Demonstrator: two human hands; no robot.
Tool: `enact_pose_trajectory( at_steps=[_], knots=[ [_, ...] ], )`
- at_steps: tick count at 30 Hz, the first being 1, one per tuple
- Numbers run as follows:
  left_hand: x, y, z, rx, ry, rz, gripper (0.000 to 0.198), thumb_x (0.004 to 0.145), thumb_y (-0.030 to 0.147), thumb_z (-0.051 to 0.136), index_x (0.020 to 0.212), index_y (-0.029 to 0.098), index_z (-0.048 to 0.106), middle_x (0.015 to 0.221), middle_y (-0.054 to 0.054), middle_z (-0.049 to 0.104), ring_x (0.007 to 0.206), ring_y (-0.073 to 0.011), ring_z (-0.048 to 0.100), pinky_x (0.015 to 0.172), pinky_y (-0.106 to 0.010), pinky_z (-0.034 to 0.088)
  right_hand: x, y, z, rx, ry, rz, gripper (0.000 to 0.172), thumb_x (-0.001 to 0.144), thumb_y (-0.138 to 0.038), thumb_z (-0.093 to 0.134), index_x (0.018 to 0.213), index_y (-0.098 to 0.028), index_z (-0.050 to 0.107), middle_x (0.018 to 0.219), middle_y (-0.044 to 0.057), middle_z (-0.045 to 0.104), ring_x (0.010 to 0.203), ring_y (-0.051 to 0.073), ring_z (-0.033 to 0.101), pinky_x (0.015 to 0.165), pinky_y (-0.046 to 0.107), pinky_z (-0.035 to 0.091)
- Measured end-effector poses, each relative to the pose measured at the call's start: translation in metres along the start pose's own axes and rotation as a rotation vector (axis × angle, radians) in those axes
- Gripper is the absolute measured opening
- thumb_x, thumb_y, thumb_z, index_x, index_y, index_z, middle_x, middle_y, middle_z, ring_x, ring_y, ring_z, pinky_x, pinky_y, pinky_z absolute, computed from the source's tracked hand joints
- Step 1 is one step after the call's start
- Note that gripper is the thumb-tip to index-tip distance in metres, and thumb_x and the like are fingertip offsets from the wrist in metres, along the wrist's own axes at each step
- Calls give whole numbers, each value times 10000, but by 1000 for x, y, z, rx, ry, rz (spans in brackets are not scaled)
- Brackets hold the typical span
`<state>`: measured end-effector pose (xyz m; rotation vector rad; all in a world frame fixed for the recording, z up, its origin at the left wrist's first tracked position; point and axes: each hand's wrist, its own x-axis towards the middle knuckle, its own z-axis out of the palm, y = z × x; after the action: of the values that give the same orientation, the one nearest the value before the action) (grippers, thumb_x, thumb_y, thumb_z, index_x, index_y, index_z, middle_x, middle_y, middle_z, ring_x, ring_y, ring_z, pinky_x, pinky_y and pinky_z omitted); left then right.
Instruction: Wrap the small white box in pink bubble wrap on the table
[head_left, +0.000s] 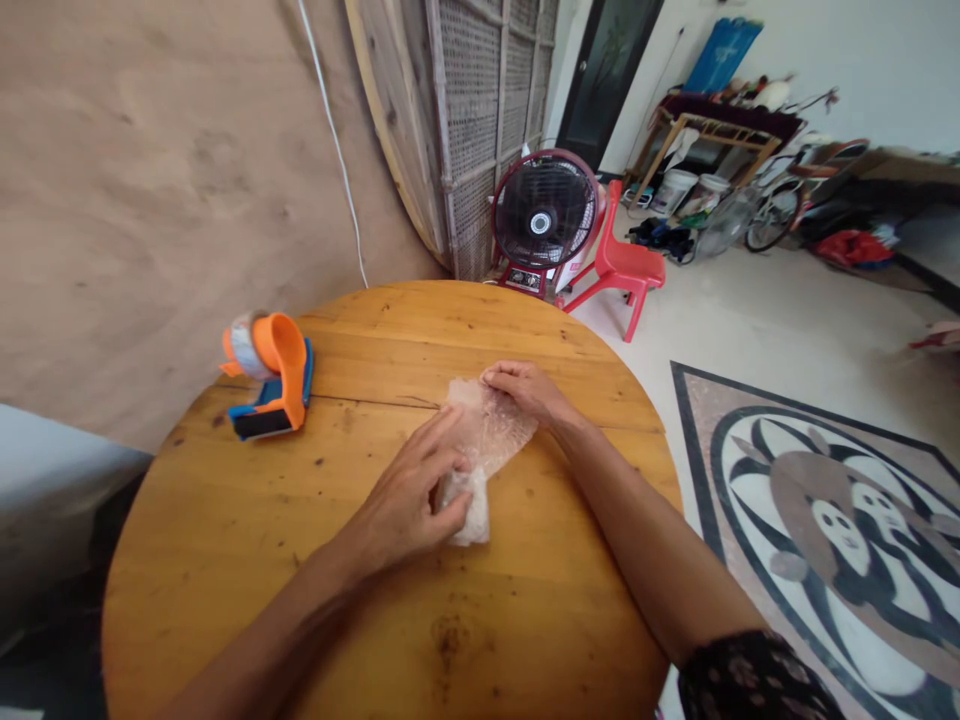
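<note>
On the round wooden table lies a piece of clear bubble wrap, its near end rolled into a small whitish bundle. My left hand rests over the left side, thumb and index finger curled around the bundle and the other fingers reaching along the sheet. With thumb and fingertips, my right hand pinches the sheet's far edge. The flat part stretches between both hands. What the bundle contains, if anything, I cannot make out.
An orange and blue tape dispenser stands at the table's left edge, beside a plywood panel. Beyond the table are a dark red fan and a red plastic chair. A panda floor pattern lies to the right.
</note>
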<state>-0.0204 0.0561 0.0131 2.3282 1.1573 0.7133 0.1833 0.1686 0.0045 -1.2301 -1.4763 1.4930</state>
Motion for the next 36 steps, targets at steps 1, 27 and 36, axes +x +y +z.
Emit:
enact_pose_trajectory(
  at_steps=[1, 27, 36],
  knots=[
    [2, -1, 0, -17, -28, 6, 130, 783, 190, 549, 910, 179, 572, 1508, -140, 343, 1415, -298, 281, 1104, -483, 345, 1, 0, -1, 0, 6, 5, 195, 704, -359, 604, 670, -170, 575, 579, -44, 532, 504, 83, 436, 500, 209, 322],
    [16, -13, 2, -93, -209, -15, 226, 734, 227, 558, 950, 164, 579, 1461, -171, 422, 1398, -318, 321, 1118, -523, 292, 0, -4, -13, 101, 53, 119, 194, 708, -332, 670, 728, -169, 567, 680, -11, 604, 526, 92, 521, 469, 203, 410],
    [17, -11, 1, -84, -193, -26, 244, 730, 249, 557, 950, 153, 604, 1455, -167, 432, 1391, -324, 334, 1112, -510, 319, -38, -47, -28, -486, 55, -2, 363, 759, -516, 628, 723, -155, 613, 628, 2, 588, 562, 114, 530, 490, 214, 363]
  ],
)
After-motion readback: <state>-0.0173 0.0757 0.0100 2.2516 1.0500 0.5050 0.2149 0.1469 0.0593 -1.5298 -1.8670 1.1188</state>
